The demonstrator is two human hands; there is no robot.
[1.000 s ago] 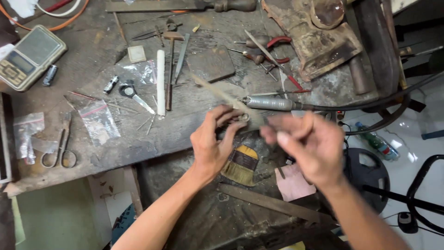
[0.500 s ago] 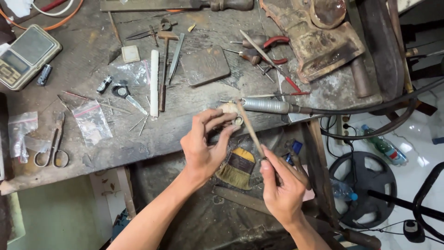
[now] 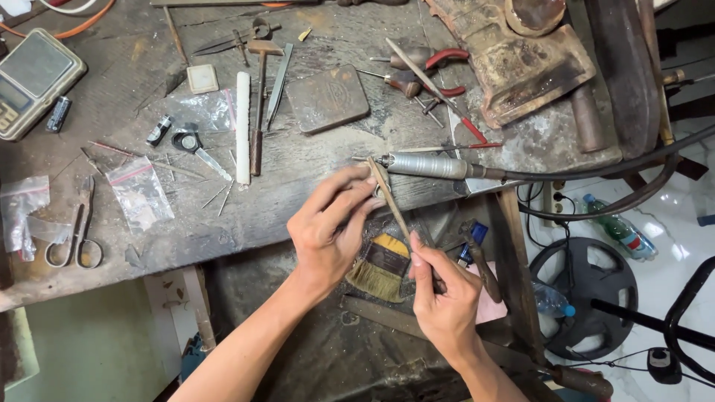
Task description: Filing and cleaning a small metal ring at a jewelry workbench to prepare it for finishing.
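Currently, a small, light workpiece point(image 3: 380, 191) is being pinched in the left hand point(image 3: 328, 231) at the workbench point(image 3: 223, 216) edge, while a thin, stiff file point(image 3: 391, 201), probably best gripped low, is being clasped by the right hand point(image 3: 443, 298).

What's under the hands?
Under the left hand and right hand lies a brush with a yellow handle and a pink cloth; the hands hide the rest.
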